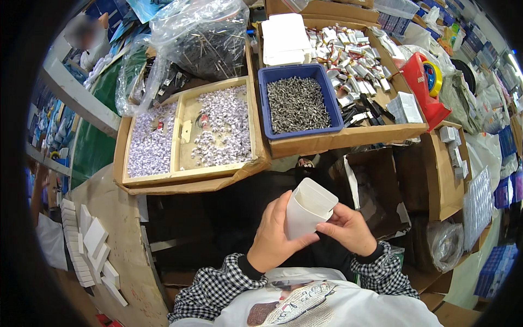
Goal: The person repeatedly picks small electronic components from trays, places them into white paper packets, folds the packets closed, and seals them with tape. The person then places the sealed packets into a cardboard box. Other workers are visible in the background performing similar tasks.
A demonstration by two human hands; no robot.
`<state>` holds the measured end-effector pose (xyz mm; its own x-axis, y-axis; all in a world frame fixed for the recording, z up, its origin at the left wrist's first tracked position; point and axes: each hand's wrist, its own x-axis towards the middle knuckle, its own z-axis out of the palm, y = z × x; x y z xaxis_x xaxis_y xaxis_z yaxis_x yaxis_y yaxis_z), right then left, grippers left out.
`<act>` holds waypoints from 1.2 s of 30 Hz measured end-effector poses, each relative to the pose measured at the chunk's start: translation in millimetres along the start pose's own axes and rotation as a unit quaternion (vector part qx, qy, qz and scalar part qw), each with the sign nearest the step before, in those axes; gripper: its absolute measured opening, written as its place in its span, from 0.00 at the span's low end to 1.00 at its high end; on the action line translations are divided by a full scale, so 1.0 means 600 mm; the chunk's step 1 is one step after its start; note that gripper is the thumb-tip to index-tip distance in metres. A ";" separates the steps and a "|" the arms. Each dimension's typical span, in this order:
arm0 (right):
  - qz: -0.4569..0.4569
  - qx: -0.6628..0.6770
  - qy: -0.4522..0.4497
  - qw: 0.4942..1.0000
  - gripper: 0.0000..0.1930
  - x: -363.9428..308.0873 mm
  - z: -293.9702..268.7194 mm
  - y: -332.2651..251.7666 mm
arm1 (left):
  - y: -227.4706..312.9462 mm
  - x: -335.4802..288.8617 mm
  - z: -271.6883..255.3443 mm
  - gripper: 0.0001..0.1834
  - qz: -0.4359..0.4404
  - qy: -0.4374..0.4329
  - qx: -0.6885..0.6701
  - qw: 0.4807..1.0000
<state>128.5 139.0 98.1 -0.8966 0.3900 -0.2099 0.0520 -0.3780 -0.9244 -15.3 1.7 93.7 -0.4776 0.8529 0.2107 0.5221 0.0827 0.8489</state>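
Observation:
Between my hands, above my lap, is a small white cardboard box (pixel 306 211) with its top end uncovered and a flap standing up. My left hand (pixel 278 231) wraps round its left side, thumb across the lower front. On the right side, my right hand (pixel 347 228) grips the box near its rim with thumb and bent fingers. The inside of the box shows only in part, and I cannot make out anything in it. Beyond my hands lie a wooden tray (pixel 178 136) of small white parts and a blue bin (pixel 333 121) of small metal pieces.
White boxes (pixel 95 238) are stacked on the left table. A carton (pixel 348 143) at the back holds battery-like packs (pixel 357 60). Beside it stands a red tape dispenser (pixel 419 82). Open cartons (pixel 376 163) sit below right. Another person (pixel 92 41) is at far left.

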 end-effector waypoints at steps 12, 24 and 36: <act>-0.007 -0.029 0.097 0.995 0.22 0.003 -0.027 0.017 | -0.034 -0.035 0.043 0.30 -0.196 -0.003 -0.386 0.901; -0.051 -0.208 0.125 0.969 0.12 -0.019 -0.016 0.059 | -0.082 -0.071 0.049 0.23 -0.156 -0.039 -0.317 0.935; -0.005 -0.057 0.103 0.993 0.11 0.009 -0.029 0.059 | -0.071 -0.017 0.027 0.18 -0.199 -0.020 -0.424 0.883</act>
<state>133.1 142.4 58.7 -0.7889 0.5613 -0.2503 0.1036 -0.2801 -0.9544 -21.1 -2.4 47.7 -0.4691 0.8629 -0.1882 -0.4067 -0.0218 0.9133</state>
